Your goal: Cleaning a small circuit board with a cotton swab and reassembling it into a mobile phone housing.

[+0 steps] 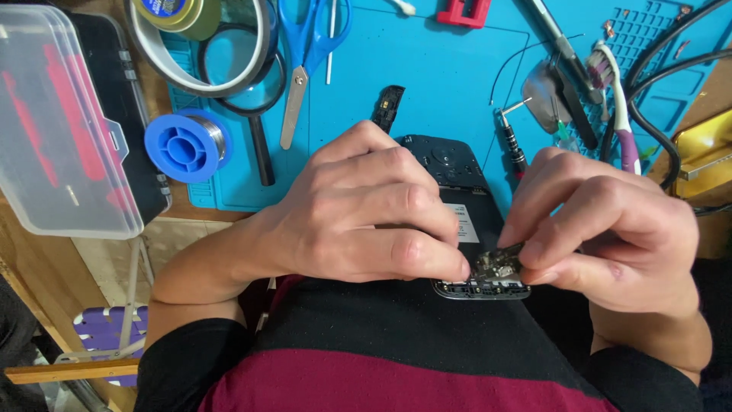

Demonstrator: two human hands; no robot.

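Head view — hands: both of the person's hands met over the near end of an opened phone (pixel 465 200) at the lower middle of the picture, just above the person's dark and maroon shirt (pixel 427 351)
Left hand (pixel 358 210): it came in from 8 o'clock, fingers curled and pressed down on the phone's body, fingertips ending at the phone's bottom edge — a hold-down, not a pinch
Right hand (pixel 610 229): it came in from 4 o'clock, thumb and forefinger pressed together on a small circuit board (pixel 497 264) at the phone's near end
Small circuit board: it sat at the bottom edge of the phone, between the two sets of fingertips, touching the right hand's tips and just beside the left hand's
Phone's long axis: it ran from about 11 o'clock, far end, to 5 o'clock, near end, back open and facing up on the blue work mat (pixel 427 69)
Key relation: the board lay at 9 o'clock from the right hand's grip and at 3 o'clock from the left fingertips; the right hand was the one on it
Around them: a small screwdriver (pixel 512 141) lay just at 12 o'clock from the right hand, a loose black phone part (pixel 389 105) at 12 o'clock from the left, scissors (pixel 305 61), a magnifying glass (pixel 255 99) and a blue solder spool (pixel 187 145) well off toward 10 o'clock
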